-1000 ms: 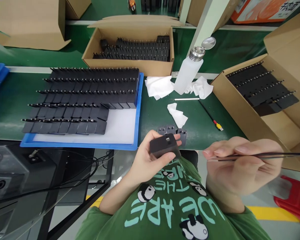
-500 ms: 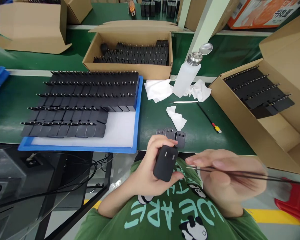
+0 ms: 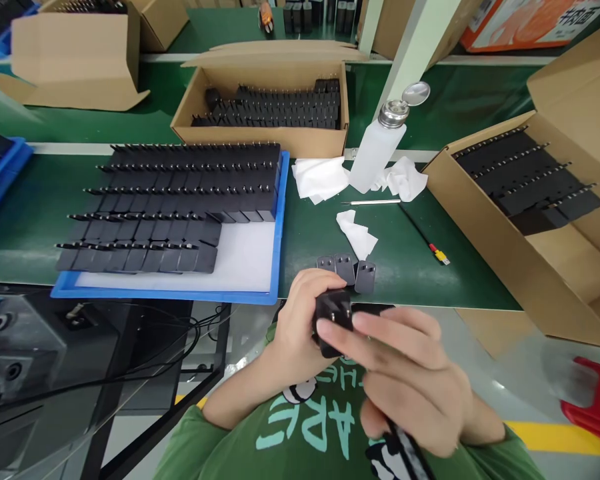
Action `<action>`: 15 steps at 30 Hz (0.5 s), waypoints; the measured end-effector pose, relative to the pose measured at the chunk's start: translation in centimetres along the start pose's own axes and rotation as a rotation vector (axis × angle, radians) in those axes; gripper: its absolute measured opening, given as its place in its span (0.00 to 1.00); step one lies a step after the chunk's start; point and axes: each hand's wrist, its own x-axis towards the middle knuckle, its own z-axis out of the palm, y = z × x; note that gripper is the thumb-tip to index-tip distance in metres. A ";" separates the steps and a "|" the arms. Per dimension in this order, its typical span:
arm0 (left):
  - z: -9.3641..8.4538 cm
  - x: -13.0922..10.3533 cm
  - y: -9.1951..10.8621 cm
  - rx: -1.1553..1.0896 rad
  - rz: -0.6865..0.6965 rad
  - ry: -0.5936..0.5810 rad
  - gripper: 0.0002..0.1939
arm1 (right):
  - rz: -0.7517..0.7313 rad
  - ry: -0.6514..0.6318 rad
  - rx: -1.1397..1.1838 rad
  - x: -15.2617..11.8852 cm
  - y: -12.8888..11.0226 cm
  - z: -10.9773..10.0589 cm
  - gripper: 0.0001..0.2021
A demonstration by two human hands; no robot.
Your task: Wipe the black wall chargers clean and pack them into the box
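My left hand [image 3: 295, 333] is closed around a black power adapter [image 3: 334, 305], held up above my lap at the bench edge. Two fingers of my right hand [image 3: 410, 373] reach over and touch that adapter, covering part of it. Dark tweezers [image 3: 409, 450] are gripped in the same right hand and stick out below its palm; their tips are hidden. Just beyond the hands, several small dark plug pieces [image 3: 365, 277] lie on the green bench. A folded white wipe [image 3: 357, 235] is behind them.
On the left, a blue tray [image 3: 277, 267] bears rows of black adapters. Open cardboard boxes with more adapters stand at the back [image 3: 260, 135] and right [image 3: 510, 267]. A white dispenser bottle [image 3: 377, 153], a thin white stick [image 3: 375, 202] and a short cable [image 3: 423, 233] are also there.
My right hand has moved left onto the adapter, and the tweezers have swung to point down toward my body. The adapter has been tilted in my left hand.
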 end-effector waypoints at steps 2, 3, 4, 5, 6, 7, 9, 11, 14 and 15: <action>0.0 0.1 0.1 0.055 0.012 0.007 0.19 | -0.227 -0.103 -0.196 0.1 0.1 0.0 0.13; 0.0 0.2 0.1 0.071 0.003 0.006 0.19 | -0.274 -0.145 -0.241 0.0 0.2 0.0 0.12; 0.0 0.1 0.1 0.080 -0.014 0.006 0.19 | -0.267 -0.177 -0.233 -0.3 0.3 -0.1 0.11; 0.0 0.1 0.1 0.084 -0.035 0.007 0.19 | -0.245 -0.197 -0.190 -0.6 0.5 -0.2 0.11; 0.0 0.1 0.2 0.087 -0.053 0.012 0.19 | -0.220 -0.190 -0.135 -0.9 0.6 -0.2 0.13; 0.0 0.0 0.1 0.092 -0.066 0.023 0.20 | -0.199 -0.177 -0.091 -1.1 0.6 -0.3 0.17; -0.1 0.0 0.1 0.115 -0.053 0.037 0.20 | -0.143 -0.142 -0.065 -1.2 0.5 -0.3 0.22; -0.2 0.0 0.1 0.139 -0.015 0.023 0.21 | -0.088 -0.172 -0.082 -0.9 0.2 -0.3 0.19; -0.3 -0.1 0.2 0.143 -0.026 0.002 0.21 | -0.112 -0.251 -0.056 -0.2 -0.1 -0.4 0.19; -0.3 -0.1 0.2 0.129 -0.061 0.004 0.21 | -0.136 -0.274 -0.037 -0.1 -0.2 -0.5 0.18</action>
